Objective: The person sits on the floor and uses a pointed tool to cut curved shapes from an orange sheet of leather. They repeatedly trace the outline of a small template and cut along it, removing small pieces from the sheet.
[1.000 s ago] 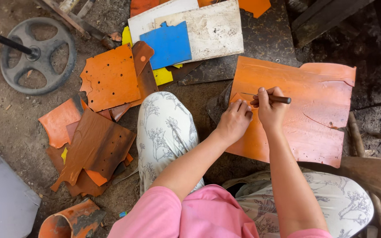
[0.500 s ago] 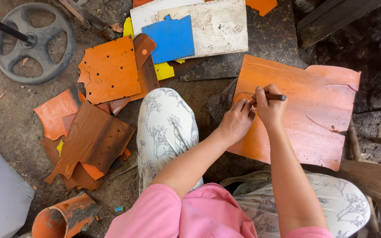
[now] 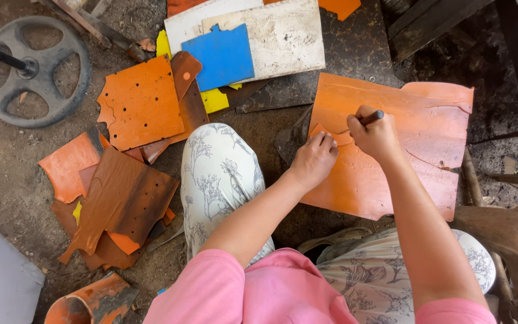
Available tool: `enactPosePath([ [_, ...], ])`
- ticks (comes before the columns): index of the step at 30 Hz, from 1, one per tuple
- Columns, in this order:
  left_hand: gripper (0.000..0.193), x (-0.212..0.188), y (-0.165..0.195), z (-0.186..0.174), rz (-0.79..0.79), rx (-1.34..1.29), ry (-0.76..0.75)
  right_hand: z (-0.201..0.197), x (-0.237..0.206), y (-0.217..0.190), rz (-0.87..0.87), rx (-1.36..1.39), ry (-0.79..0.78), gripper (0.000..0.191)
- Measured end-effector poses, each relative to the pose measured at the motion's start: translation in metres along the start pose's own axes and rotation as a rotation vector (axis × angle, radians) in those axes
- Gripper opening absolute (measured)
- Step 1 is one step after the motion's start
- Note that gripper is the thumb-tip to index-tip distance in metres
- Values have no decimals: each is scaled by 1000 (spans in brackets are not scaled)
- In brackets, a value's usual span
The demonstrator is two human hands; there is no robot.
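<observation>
A large orange sheet (image 3: 415, 144) with torn edges lies on the ground in front of me. My left hand (image 3: 314, 161) presses a small orange cut-out piece (image 3: 331, 133) flat against the sheet's left part. My right hand (image 3: 376, 135) grips a dark, thin tool (image 3: 372, 117) like a pen, its tip hidden under my fingers at the small piece's edge. The two hands are close together, nearly touching. My knee in flowered trousers (image 3: 220, 174) sits left of the sheet.
Orange and brown scrap sheets (image 3: 121, 204) pile at the left, with a drilled orange panel (image 3: 142, 102) above them. Blue (image 3: 223, 57), yellow and white boards lie at the top. A black wheel (image 3: 28, 72) rests top left, a wooden stool (image 3: 511, 228) at right.
My hands stay on the orange sheet; the tool in my right hand has tilted more upright. The view shifted slightly.
</observation>
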State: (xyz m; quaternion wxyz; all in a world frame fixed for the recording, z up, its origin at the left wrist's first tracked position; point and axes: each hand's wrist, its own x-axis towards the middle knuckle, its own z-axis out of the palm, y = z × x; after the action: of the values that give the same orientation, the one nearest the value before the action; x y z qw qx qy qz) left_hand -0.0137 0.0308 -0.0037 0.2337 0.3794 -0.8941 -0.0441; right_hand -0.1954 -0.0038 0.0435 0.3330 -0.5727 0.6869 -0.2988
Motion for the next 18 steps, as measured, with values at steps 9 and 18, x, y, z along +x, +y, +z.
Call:
enactPosePath([
  [9,18,0,-2,5,22,65,-12,-16,-7,25,1,108,23,24],
  [18,14,0,-3,7,30,45,6,-13,-19,53,-35,499,102,22],
])
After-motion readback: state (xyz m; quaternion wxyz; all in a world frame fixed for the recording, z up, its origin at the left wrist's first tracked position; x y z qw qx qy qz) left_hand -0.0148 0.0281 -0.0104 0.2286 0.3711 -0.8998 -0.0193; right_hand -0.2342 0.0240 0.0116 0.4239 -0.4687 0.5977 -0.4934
